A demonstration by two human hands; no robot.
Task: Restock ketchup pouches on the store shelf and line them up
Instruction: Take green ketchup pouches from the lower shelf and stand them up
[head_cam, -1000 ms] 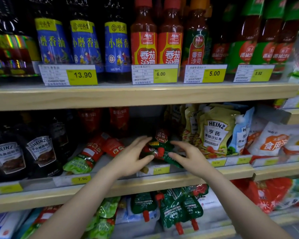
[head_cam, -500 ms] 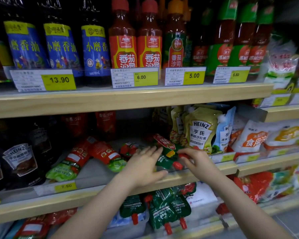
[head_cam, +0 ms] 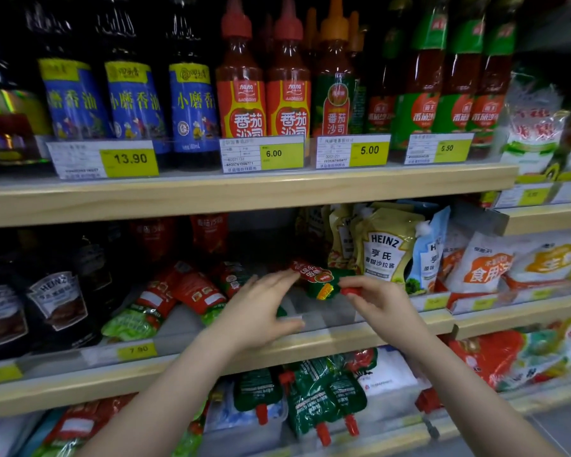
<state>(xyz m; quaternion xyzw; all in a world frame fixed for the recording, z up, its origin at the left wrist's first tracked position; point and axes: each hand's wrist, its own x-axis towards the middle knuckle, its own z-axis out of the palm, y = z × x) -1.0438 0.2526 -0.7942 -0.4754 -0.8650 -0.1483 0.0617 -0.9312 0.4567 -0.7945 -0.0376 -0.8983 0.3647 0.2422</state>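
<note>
Head view is showing the right hand (head_cam: pixel 381 300) pinching the red cap of a pouch (head_cam: pixel 320 280) over the middle shelf (head_cam: pixel 360 339). The left hand (head_cam: pixel 261 310) is spreading wide with straight fingers, fingertips touching the pouch's red end. The pouch is hanging between both hands, tilted, its lower side hidden. More pouches (head_cam: pixel 165 301) are lying flat just left.

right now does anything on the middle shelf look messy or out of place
Yes. Two ketchup pouches left of the left hand lie flat and slanted, not upright like the Heinz pouch to the right.
</note>
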